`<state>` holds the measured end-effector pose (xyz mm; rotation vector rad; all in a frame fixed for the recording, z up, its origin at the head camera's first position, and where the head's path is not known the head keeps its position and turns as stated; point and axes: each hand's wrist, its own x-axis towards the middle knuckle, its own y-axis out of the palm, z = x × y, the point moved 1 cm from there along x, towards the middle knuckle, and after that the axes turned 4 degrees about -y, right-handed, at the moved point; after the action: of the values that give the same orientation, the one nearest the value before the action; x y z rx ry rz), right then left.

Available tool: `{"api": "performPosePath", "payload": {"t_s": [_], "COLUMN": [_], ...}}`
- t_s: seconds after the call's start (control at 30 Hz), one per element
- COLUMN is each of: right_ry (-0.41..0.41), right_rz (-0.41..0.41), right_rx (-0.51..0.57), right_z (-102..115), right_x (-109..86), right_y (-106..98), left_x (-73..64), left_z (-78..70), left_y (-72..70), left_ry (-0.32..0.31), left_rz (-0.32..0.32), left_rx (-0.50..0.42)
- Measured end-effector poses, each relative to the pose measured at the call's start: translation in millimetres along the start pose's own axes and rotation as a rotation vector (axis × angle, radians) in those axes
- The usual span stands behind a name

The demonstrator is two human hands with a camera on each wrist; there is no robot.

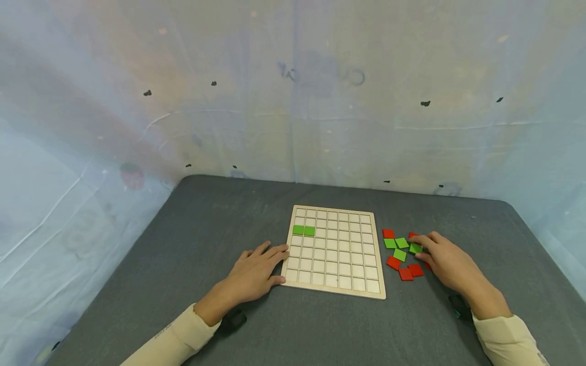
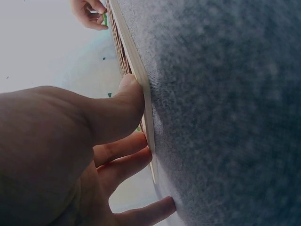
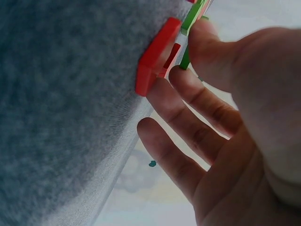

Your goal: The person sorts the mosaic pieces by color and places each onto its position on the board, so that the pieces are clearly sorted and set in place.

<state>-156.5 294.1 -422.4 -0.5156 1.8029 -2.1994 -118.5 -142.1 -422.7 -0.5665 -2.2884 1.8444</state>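
A square wooden grid board (image 1: 331, 254) lies on the table, with two green tiles (image 1: 303, 230) side by side in its left columns. My left hand (image 1: 256, 272) touches the board's left side, the thumb by its near left corner; in the left wrist view the thumb and fingertips (image 2: 128, 84) meet the board's edge. Right of the board, my right hand (image 1: 450, 262) pinches a green square tile (image 1: 415, 248) between thumb and fingers. The right wrist view shows that green tile (image 3: 185, 59) partly hidden by the thumb, with a red tile (image 3: 157, 56) beside the other fingers.
Loose red tiles (image 1: 406, 274) and green tiles (image 1: 400, 254) lie scattered between the board and my right hand. The dark grey table (image 1: 220, 218) reaches back to a pale printed sheet (image 1: 293, 127) hanging behind and at the sides.
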Motion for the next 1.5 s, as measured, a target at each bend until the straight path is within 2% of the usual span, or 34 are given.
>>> {"api": "performPosePath", "payload": {"t_s": [0.47,0.73,1.13,1.5], "right_ry": [0.0,-0.015,-0.052,-0.067], "right_rz": [0.001,-0.019,-0.041,-0.042], "right_rx": [-0.003,0.005,0.015,0.112], "right_z": [0.4,1.2,7.0,12.3], "right_x": [0.2,0.4,3.8,6.5], "right_y": [-0.9,-1.5,-1.4,3.3], "left_x": [1.1,1.5,0.0,0.4], "left_z": [-0.6,-0.1,-0.4,0.2], "left_y": [-0.5,-2.2,-2.3,-1.0], "left_ry": [0.003,0.016,0.004,0.01], "left_rz": [0.008,0.002,0.008,0.003], "left_rx": [-0.001,0.0,-0.001,0.005]}}
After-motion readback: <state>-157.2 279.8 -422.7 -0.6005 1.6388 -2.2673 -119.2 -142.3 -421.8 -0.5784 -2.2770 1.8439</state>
